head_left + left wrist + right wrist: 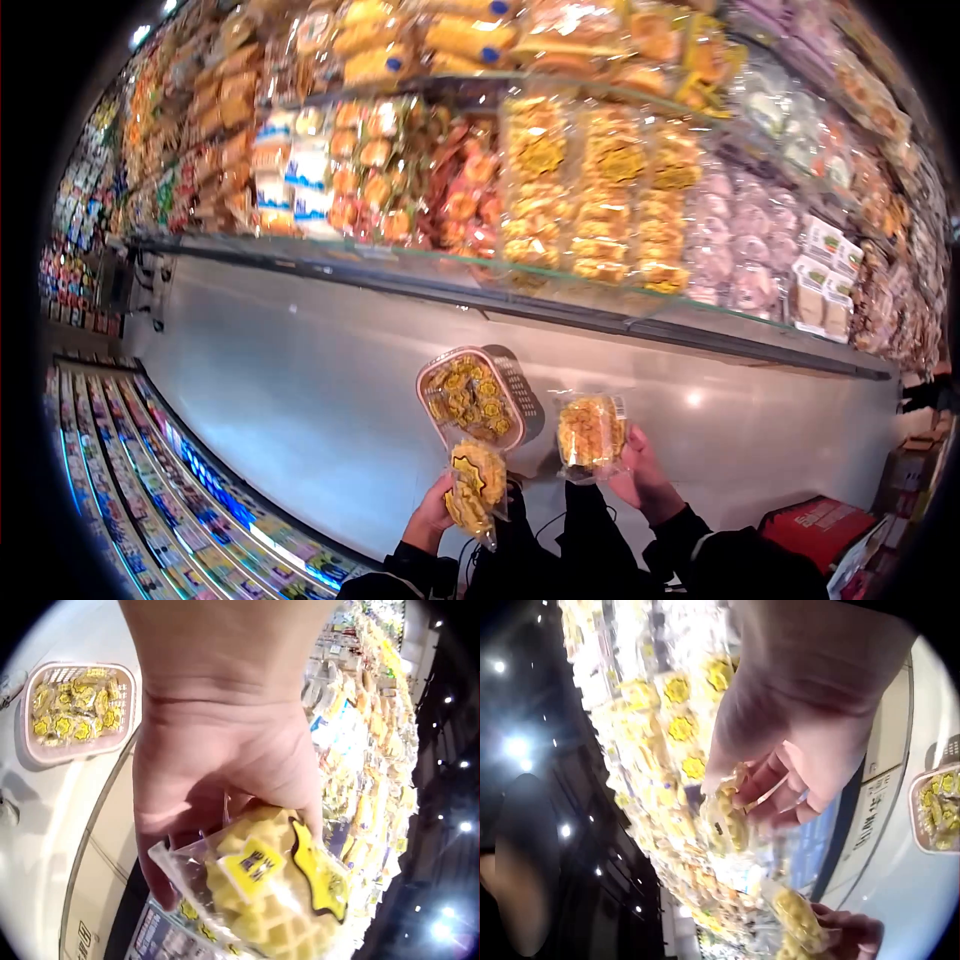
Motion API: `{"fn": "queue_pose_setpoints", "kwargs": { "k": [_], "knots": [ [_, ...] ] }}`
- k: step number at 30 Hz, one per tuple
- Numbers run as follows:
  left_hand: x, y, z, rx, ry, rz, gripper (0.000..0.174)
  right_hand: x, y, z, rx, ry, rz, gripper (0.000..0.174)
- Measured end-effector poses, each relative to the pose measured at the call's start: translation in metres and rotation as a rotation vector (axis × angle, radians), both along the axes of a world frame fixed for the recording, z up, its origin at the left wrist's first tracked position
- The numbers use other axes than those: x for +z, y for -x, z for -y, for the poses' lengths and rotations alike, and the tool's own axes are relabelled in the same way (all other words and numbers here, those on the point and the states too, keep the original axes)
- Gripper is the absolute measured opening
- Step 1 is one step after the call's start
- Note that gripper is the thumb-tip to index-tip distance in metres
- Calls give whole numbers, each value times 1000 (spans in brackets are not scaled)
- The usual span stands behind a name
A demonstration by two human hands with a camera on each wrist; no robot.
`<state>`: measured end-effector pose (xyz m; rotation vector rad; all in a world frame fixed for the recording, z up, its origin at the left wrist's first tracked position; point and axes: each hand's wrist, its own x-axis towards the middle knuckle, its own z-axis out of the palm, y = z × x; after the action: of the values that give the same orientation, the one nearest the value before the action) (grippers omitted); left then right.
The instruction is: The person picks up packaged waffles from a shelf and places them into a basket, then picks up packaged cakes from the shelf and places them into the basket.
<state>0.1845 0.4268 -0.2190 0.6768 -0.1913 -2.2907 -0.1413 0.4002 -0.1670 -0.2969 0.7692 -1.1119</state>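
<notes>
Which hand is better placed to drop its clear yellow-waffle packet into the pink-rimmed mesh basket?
Probably left. The left hand holds the left packet right at the near rim of the pink-rimmed mesh basket; the right hand holds the right packet off to its side.

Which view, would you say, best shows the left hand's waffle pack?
Left wrist view: the waffle pack looms large, yellow label clear. Head view shows it small; right wrist view, blurred near the bottom edge.

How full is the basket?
It looks full. Yellow-labelled packs cover the whole inside of the basket, up near its rim. I cannot tell how deep the pile goes.
</notes>
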Motion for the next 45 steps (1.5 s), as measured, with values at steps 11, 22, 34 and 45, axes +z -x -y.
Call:
{"fn": "queue_pose_setpoints", "kwargs": {
  "k": [11,22,34,45],
  "knots": [
    [165,206,41,-60,311,239,71,181,95,-7,129,1207,-1479,45],
    [148,238,140,-89,197,-392,92,159,114,88,-135,234,-439,49],
    [167,230,272,-505,320,122,45,134,127,153,-130,195,-647,73],
    [197,256,346,-740,698,406,49,155,191,248,169,399,-868,50]
  ]
}}
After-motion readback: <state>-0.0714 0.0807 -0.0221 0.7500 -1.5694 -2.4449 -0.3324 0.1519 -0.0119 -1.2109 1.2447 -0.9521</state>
